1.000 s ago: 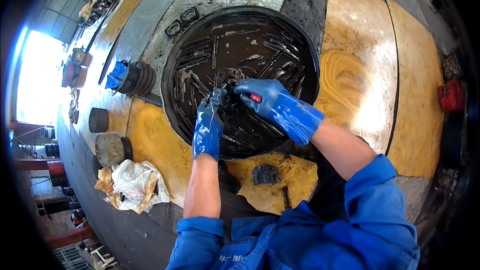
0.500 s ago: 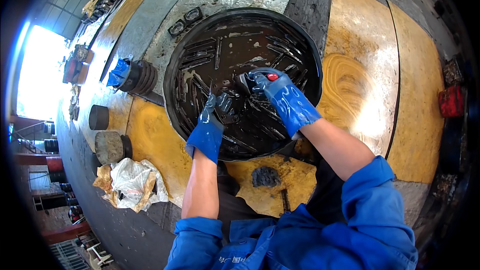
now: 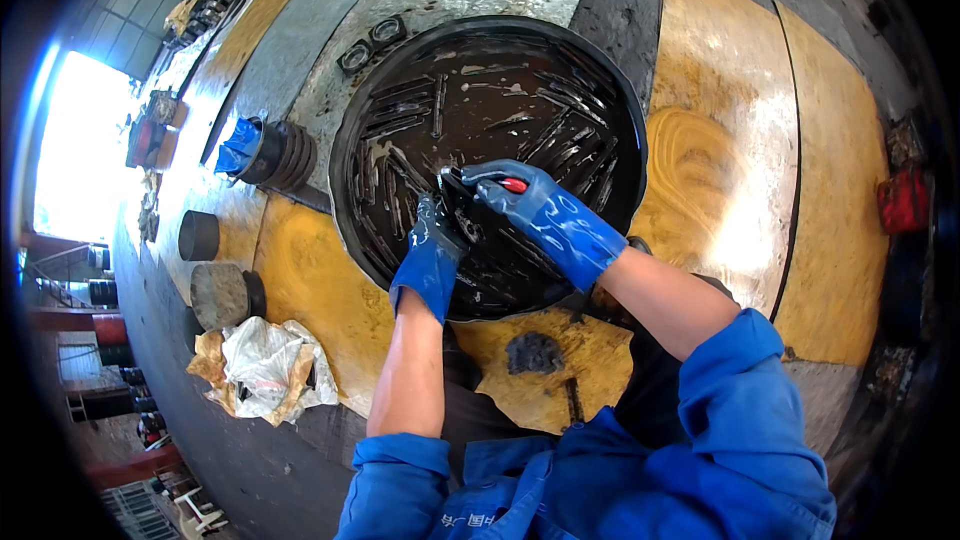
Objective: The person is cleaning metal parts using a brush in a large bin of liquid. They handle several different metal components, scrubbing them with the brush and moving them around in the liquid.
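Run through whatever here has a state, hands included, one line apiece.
right hand: gloved, closed around the tool
tool: red-handled, held over the pan, mostly hidden
left hand: gloved, gripping a dark part
pan: holding dark liquid and strips
strips: glossy, lying scattered
bag: crumpled
blue plastic: bunched up
sleeves: rolled up
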The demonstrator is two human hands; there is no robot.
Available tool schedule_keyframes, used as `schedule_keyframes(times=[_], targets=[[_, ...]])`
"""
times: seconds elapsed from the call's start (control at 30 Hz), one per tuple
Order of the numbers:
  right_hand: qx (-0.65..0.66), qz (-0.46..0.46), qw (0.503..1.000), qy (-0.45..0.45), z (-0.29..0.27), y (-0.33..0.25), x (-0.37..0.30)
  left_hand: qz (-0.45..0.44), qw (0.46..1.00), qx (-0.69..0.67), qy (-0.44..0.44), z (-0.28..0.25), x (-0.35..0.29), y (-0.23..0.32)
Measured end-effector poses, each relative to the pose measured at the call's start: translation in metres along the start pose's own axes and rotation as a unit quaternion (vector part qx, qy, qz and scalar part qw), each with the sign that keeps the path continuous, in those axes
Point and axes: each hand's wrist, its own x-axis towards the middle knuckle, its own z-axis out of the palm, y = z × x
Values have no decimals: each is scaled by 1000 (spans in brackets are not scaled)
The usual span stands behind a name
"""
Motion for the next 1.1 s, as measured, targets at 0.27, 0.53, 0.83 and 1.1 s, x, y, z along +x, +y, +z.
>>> schedule_keyframes(times=[0.27,0.53,0.83,1.1], targets=[[-89,-33,994,-49,-9,-22,-33,-5,1000,24,7,-37,25,16],[-89,44,994,-52,-33,-32,-18,35,977,211,10,-6,-8,5],[-8,186,982,40,-22,-37,-15,67,961,262,-58,-19,-12,17],[82,266,946,165,-40,-29,-2,101,768,628,73,49,-54,-6]])
